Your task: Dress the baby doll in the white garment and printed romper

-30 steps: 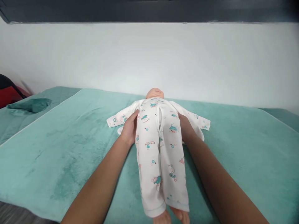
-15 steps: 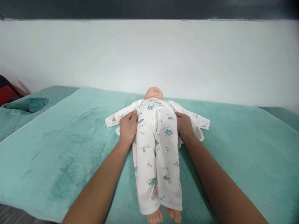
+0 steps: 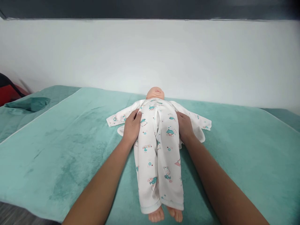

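Note:
A baby doll (image 3: 155,92) lies on its back on a teal towel (image 3: 70,140), dressed in a white printed sleepsuit (image 3: 159,150). Its bare feet (image 3: 164,215) point toward me. My left hand (image 3: 131,127) grips the doll's torso on the left side, fingers curled around it. My right hand (image 3: 185,126) holds the torso on the right side in the same way. The sleepsuit's empty sleeves (image 3: 117,118) lie spread out flat on both sides.
A white wall (image 3: 150,59) rises right behind the doll's head. At the far left lie a crumpled dark green cloth (image 3: 29,103) and a red and black object (image 3: 8,92). The towel's near edge (image 3: 28,212) runs at the bottom left.
The doll has been slid away from me along the towel, so its feet show fully now. Both hands stayed on its sides, the left thumb now over the chest.

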The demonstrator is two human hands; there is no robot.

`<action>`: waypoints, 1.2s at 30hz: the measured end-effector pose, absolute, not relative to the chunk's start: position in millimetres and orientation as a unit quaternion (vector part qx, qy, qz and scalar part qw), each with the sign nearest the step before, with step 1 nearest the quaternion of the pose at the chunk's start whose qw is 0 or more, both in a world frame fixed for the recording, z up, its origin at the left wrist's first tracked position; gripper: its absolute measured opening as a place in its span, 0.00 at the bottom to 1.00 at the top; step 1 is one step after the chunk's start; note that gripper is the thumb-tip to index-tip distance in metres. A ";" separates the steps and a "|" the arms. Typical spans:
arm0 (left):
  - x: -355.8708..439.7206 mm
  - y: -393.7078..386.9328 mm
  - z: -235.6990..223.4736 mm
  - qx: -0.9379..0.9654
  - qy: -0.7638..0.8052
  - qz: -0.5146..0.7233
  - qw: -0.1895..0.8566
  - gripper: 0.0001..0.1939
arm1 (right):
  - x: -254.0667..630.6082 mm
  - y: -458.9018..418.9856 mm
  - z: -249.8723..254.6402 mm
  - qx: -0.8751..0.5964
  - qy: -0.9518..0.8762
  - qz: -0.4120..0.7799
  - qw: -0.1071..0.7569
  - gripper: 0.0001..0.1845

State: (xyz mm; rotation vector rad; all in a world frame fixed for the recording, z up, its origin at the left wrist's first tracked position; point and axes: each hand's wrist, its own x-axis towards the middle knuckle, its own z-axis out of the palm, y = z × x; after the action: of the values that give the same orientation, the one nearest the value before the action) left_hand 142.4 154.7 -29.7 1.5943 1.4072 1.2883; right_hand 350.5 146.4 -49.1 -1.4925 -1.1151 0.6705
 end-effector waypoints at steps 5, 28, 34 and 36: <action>144.6 153.8 -28.5 0.600 0.536 0.497 0.327 0.19 | 352.3 148.1 -49.8 -0.649 -0.486 0.196 0.552 0.14; 138.8 167.1 -29.1 0.664 0.499 0.417 0.370 0.26 | 363.0 215.5 -25.5 -0.567 -0.626 0.237 0.480 0.14; 143.6 173.1 -34.0 0.651 0.510 0.469 0.311 0.19 | 367.1 216.0 -21.6 -0.552 -0.636 0.294 0.453 0.13; 144.1 172.6 -34.3 0.640 0.524 0.482 0.288 0.18 | 366.0 218.6 -21.1 -0.565 -0.637 0.284 0.442 0.14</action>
State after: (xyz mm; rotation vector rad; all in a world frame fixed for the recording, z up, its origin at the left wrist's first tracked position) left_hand 144.1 172.6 -34.3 1.7093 1.3994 1.2867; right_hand 366.0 218.6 -21.1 -1.4016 -1.5803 0.7051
